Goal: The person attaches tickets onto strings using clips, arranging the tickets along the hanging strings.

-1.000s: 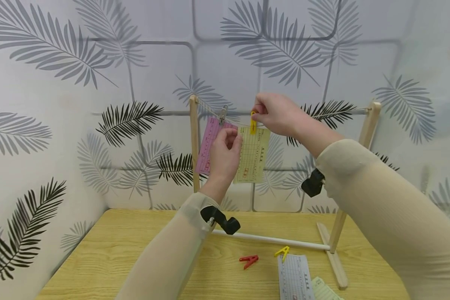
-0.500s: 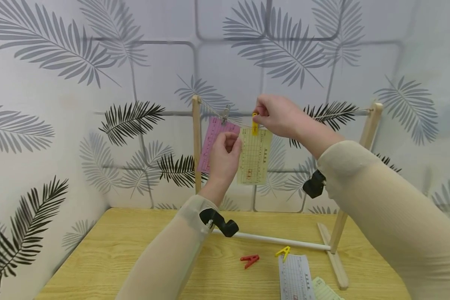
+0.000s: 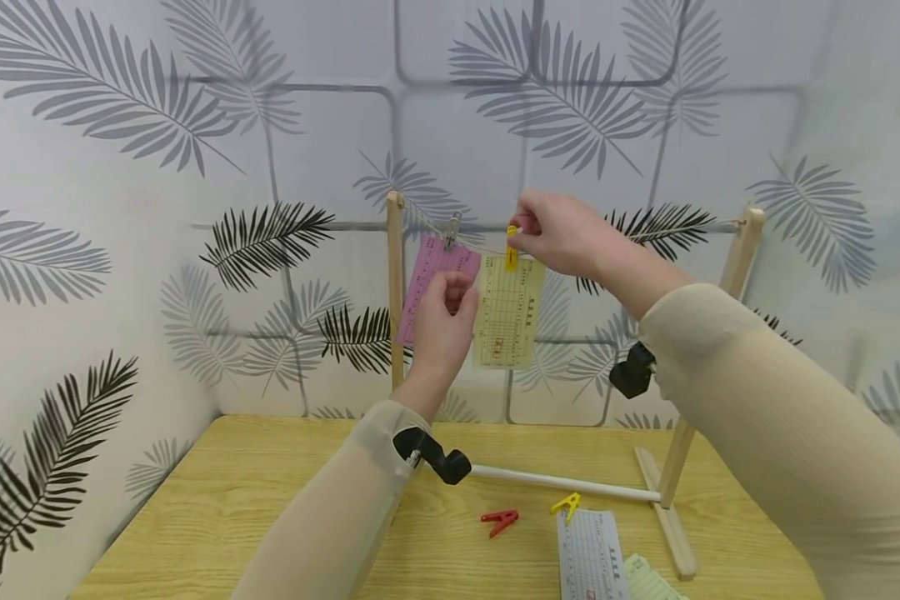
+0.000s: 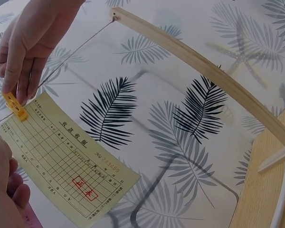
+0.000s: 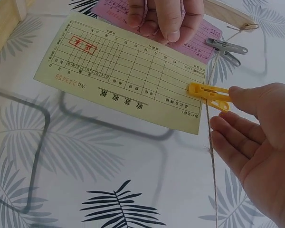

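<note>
- My right hand is up at the string; its thumb tip touches the tail of the yellow peg, and the other fingers lie straight and loosely apart just below it, not closed round it.
- The yellow peg clamps the top edge of the yellow slip onto the string, so the slip hangs flat below my right fingertips.
- My left hand is at the slip's left edge, fingers curled and bunched together; from the right wrist view its fingertips press on that edge, though I cannot tell if the thumb pinches it from behind.
- Just left of the slip, partly behind my left hand, a pink slip hangs from a grey metal clip.
- The string runs between the two uprights of a wooden frame that stands on a light wood-grain table, with a white rod across its base.
- On the table in front of the frame lie a red peg, a second yellow peg, a white printed slip and a pale green slip cut off by the bottom edge.
- Behind everything are walls papered with grey and black palm leaves.
- The left wrist view shows only the heel of my left hand at the frame's edge, so its grip is hidden there.
</note>
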`<action>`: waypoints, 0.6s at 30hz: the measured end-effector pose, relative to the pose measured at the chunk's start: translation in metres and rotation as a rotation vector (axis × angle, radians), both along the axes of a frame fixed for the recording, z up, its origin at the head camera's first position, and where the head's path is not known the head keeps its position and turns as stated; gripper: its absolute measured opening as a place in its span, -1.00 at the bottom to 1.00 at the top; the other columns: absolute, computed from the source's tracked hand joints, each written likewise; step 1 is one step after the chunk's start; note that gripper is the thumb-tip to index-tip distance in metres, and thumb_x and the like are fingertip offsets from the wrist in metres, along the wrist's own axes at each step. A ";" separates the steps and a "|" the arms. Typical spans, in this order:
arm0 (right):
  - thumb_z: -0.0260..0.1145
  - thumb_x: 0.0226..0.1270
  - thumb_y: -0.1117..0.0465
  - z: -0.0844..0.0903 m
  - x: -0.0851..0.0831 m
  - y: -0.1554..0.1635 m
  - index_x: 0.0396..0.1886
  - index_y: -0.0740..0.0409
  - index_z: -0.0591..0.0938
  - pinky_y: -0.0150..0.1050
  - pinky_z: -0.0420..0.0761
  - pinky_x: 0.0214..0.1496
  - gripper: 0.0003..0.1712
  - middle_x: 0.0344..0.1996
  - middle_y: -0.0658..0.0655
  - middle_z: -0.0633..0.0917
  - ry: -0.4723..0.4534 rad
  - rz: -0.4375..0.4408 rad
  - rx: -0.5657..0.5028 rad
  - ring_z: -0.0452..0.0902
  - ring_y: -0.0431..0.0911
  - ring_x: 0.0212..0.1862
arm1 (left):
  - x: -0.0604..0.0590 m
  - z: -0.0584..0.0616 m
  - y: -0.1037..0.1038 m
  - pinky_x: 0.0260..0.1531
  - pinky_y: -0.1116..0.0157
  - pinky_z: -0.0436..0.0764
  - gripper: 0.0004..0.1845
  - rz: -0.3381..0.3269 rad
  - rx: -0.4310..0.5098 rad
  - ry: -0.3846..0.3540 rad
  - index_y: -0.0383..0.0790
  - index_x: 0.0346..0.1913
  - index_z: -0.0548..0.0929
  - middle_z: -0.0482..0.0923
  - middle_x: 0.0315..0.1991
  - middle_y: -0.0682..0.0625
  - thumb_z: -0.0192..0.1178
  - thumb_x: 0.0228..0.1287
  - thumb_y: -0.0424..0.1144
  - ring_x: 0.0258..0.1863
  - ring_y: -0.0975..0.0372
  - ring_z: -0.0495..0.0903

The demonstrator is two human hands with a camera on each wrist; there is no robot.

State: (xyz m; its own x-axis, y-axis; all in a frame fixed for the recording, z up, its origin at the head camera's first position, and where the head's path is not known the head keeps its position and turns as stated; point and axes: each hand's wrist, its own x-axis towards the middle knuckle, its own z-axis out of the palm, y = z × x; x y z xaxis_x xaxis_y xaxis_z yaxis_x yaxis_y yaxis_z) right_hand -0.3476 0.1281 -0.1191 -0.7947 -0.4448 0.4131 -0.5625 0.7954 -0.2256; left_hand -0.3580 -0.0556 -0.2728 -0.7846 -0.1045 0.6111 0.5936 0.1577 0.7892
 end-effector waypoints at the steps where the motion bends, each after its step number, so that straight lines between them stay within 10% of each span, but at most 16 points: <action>1: 0.29 0.71 0.23 0.000 0.001 0.000 -0.20 0.20 0.38 0.04 0.43 0.02 -0.73 0.03 0.32 0.68 -0.007 -0.002 -0.004 0.62 0.18 0.12 | 0.001 -0.001 -0.001 -0.03 0.21 0.59 -0.83 -0.003 0.002 0.003 -0.24 0.17 0.64 0.66 -0.07 -0.02 0.24 0.69 -0.29 -0.09 0.17 0.61; 5: 0.31 0.69 0.24 0.001 0.005 0.000 -0.21 0.21 0.36 0.06 0.45 0.08 -0.70 0.38 0.36 0.64 -0.018 -0.001 -0.021 0.52 0.22 0.48 | 0.005 -0.004 -0.004 -0.01 0.20 0.61 -0.83 0.005 -0.007 0.018 -0.25 0.17 0.65 0.67 -0.08 -0.02 0.25 0.68 -0.29 -0.11 0.16 0.62; 18: 0.38 0.64 0.22 -0.002 0.014 0.007 -0.15 0.21 0.36 0.10 0.42 0.14 -0.67 0.55 0.27 0.50 0.047 0.002 -0.035 0.53 0.26 0.29 | 0.016 -0.011 -0.009 0.01 0.19 0.64 -0.82 0.027 -0.020 0.067 -0.28 0.17 0.64 0.68 -0.06 -0.04 0.26 0.67 -0.31 -0.08 0.15 0.65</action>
